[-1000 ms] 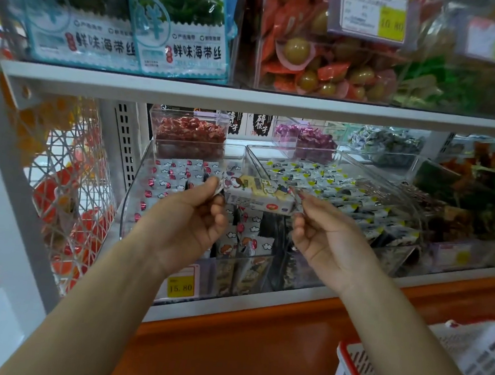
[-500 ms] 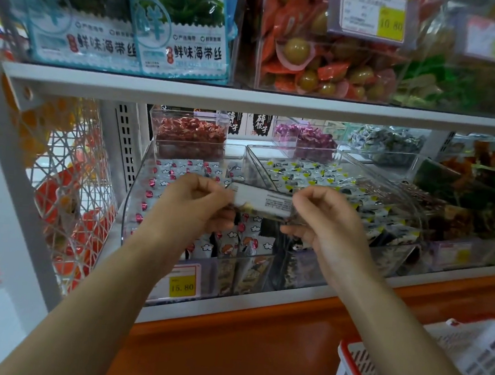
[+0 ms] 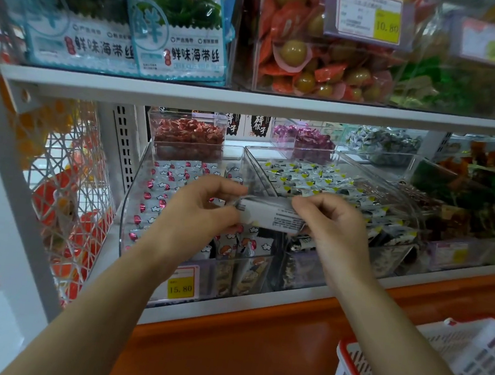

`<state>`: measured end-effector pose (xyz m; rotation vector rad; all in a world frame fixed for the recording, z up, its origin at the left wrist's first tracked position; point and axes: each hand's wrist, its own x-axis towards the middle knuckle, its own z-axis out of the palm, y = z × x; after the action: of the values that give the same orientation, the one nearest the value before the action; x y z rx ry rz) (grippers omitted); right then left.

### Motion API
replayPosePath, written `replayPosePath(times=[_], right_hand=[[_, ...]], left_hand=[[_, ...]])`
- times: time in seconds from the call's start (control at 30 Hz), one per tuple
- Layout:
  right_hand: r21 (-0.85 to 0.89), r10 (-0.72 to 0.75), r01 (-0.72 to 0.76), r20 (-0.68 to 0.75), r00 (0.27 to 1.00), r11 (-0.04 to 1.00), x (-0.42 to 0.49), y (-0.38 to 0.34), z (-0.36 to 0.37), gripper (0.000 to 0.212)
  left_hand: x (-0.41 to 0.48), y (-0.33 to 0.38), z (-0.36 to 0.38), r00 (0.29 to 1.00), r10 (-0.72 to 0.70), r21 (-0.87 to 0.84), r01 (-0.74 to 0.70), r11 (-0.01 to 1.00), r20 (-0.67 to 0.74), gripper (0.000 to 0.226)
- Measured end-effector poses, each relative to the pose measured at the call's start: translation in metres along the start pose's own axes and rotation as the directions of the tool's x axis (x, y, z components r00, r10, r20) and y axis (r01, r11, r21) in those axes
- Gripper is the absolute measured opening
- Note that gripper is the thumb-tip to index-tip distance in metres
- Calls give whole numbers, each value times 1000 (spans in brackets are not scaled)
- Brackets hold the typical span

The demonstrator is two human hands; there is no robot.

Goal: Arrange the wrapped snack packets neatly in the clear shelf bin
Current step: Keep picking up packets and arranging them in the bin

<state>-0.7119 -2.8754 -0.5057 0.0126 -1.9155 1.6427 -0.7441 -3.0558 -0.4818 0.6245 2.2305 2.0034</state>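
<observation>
Over the clear plastic shelf bin (image 3: 131, 198), filled with small white cloud-print snack packets (image 3: 162, 184), left hand (image 3: 199, 213) and right hand (image 3: 334, 225) each pinch one end of a long white wrapped packet (image 3: 270, 216) in a tight grip, near the bin's front edge. A yellow price tag (image 3: 180, 286) reads 15.80.

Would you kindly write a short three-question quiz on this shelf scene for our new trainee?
1. True or false: the left hand and the right hand pinch one snack packet between them, in front of the clear bin.
2. The price tag on that bin's front reads: A) 12.50 B) 15.80 C) 19.90.
3. Fill in: the white basket with the red rim sits at the lower ____ of the view.
Key: 1 true; 2 B; 3 right.
</observation>
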Motion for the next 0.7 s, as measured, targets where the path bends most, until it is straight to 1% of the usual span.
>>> replayPosePath(times=[0.07, 0.13, 0.2, 0.3, 0.47, 0.53, 0.6, 0.67, 0.7], right_hand=[[-32, -26, 26, 7, 1000, 999, -2, -1, 1, 22], [-55, -54, 56, 27, 998, 997, -2, -1, 1, 22], [-56, -67, 70, 48, 997, 996, -3, -1, 3, 23], [-18, -54, 55, 60, 997, 998, -3, -3, 4, 23], [8, -58, 58, 80, 995, 998, -5, -3, 7, 21], [20, -14, 12, 81, 997, 1000, -4, -2, 7, 20], [68, 77, -81, 68, 995, 994, -3, 1, 6, 19], [160, 146, -156, 69, 987, 975, 0, 2, 4, 13], [208, 154, -171, 97, 983, 963, 0, 2, 2, 8]], left_hand=[[-1, 1, 2, 1000, -20, 17, 19, 1000, 14, 15], [-1, 1, 3, 1000, -22, 33, 22, 999, -6, 11], [1, 1, 2, 998, -37, 29, 39, 999, -41, 16], [2, 0, 0, 996, -50, 15, 51, 999, -71, 28], [2, -2, 1, 991, -47, 9, 49, 999, -124, 29], [3, -2, 2, 991, -24, 38, 30, 999, -131, 30], [3, -4, 2, 996, 18, 115, -8, 993, -92, 22], [2, -6, 2, 996, 68, 195, -55, 979, -59, 12], [3, -8, 2, 994, 89, 229, -72, 971, -68, 9]])
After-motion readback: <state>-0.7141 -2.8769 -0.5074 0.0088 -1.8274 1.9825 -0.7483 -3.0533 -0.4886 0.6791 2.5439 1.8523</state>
